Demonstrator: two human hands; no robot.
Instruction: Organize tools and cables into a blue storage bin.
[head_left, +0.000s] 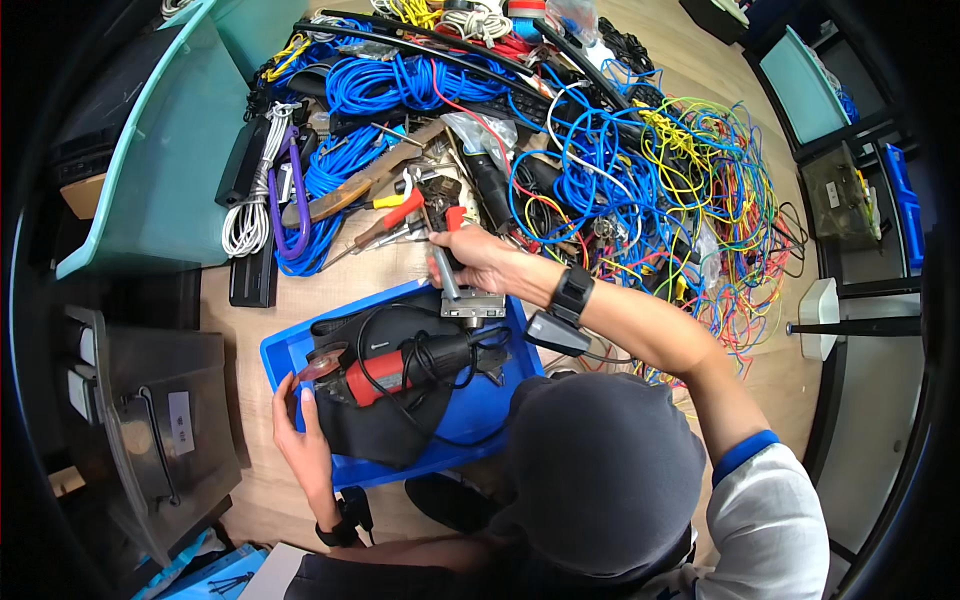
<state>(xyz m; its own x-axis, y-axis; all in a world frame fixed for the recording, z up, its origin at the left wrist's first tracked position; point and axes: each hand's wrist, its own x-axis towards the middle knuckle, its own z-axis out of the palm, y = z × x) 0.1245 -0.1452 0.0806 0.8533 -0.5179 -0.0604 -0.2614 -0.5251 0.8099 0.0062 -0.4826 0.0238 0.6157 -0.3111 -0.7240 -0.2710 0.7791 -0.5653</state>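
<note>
My left hand (304, 439) is at the left rim of a blue plastic tray (352, 471), thumb inside and fingers outside. Close to its fingertips is a reddish see-through plastic piece (324, 364). In the tray lies a red-and-black corded power tool (379, 375) on black fabric (360, 435). My right hand (480, 259) holds a grey bar-like tool part (445, 276) above the tray's far edge; its upper part is hidden among other tools. Just below that hand is a metal block (474, 304) with a round fitting. Red-handled screwdriver-like tools (390, 217) lie beyond.
Coiled blue cables (412, 84) and tangled coloured wires (705, 172) spread across the floor. A wooden-handled saw (352, 187) and a purple U-shaped lock (289, 202) lie among them. On the left stand a teal bin (180, 142) and a clear drawer (172, 442); shelving lines the right.
</note>
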